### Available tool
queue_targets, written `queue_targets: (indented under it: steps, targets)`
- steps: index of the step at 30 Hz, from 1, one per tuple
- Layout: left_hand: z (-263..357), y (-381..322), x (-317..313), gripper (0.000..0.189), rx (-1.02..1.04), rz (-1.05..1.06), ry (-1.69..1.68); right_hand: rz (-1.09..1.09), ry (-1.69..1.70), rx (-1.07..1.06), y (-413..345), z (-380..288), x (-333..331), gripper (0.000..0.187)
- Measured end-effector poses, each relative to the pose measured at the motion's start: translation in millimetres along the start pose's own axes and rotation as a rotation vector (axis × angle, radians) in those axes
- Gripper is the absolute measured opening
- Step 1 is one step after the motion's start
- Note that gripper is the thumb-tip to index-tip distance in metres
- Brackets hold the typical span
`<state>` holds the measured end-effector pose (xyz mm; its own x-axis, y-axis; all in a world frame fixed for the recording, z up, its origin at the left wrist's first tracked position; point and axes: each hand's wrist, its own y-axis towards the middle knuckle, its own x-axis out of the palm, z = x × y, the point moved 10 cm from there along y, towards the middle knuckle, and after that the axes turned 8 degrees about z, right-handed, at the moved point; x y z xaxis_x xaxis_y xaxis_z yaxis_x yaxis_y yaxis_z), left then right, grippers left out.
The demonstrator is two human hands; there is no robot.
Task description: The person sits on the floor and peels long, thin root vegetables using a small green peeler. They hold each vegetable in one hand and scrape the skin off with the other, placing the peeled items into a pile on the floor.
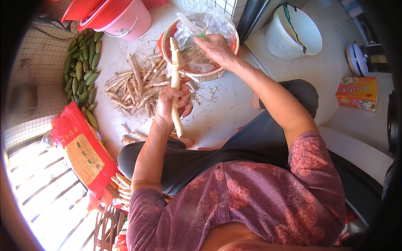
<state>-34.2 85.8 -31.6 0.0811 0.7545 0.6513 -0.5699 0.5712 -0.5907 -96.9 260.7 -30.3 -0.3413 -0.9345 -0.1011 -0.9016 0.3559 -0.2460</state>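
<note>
My left hand (171, 102) is closed around a long, pale, peeled root (176, 58), held upright with its lower end showing below my fingers. In my right hand (218, 50) is a knife (190, 24) with a light blade and a bit of green at my grip. The blade stands apart from the root, over a round bin (216, 75) that holds clear plastic (207, 22) and scraps. Left of the bin, a heap of brown unpeeled roots (135, 86) lies on the tiled floor.
Green and yellowing gourds (83, 69) are piled by the tiled wall. A pink bucket (133, 23) holds red basins (105, 12). A white bucket (292, 34) and an orange box (356, 94) stand right. A red sack (84, 147) and pale roots (122, 186) lie at my left.
</note>
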Motion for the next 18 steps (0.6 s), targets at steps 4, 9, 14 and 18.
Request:
queue_targets:
  steps: [4, 9, 14, 18]
  targets:
    - [-8.9, -2.4, 24.2, 0.040, -0.062, -0.218, 0.047, -0.214, 0.328, -0.014, -15.7, -13.4, 35.1, 0.026]
    - [-0.8, -0.4, 19.2, 0.027, 0.105, -0.115, 0.299, -0.013, 0.204, -0.231, -8.9, -31.1, 14.3, 0.018]
    - [0.5, 1.4, 18.8, 0.028, 0.004, -0.211, 0.130, 0.102, -0.166, -0.258, -6.4, -28.3, -6.0, 0.024]
    - [9.6, 8.0, 12.0, 0.028, 0.039, -0.195, -0.049, 0.083, -0.561, -0.719, -59.8, -56.0, 22.5, 0.030]
